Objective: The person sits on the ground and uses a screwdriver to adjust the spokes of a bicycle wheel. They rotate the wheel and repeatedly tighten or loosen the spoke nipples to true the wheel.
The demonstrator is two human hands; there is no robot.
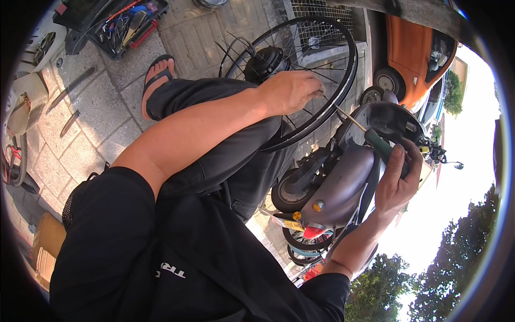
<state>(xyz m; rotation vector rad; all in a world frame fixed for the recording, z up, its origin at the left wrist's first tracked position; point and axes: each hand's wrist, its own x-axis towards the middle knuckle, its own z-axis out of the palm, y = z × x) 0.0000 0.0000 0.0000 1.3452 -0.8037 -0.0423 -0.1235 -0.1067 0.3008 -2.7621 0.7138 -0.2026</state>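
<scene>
A spoked wheel [353, 59] with a black rim and a thick black hub [265, 64] stands tilted against my legs. My left hand [292, 92] reaches over the spokes, fingers curled together close to the rim; what they pinch, if anything, is hidden. In my right hand [398, 174] is a screwdriver [378, 144] with a dark green handle, wrapped by the fingers. Its thin shaft points up and left, and the tip meets the outer edge of the rim, or comes very near it. Cables [230, 51] stick out beside the hub.
An open toolbox [126, 29] with hand tools lies at the upper left. Two long dark strips [70, 91] rest on the paving. To the right stand a grey scooter [343, 180] and an orange car [410, 48]. A metal grate [322, 27] is behind the wheel; a cardboard box [47, 244] sits lower left.
</scene>
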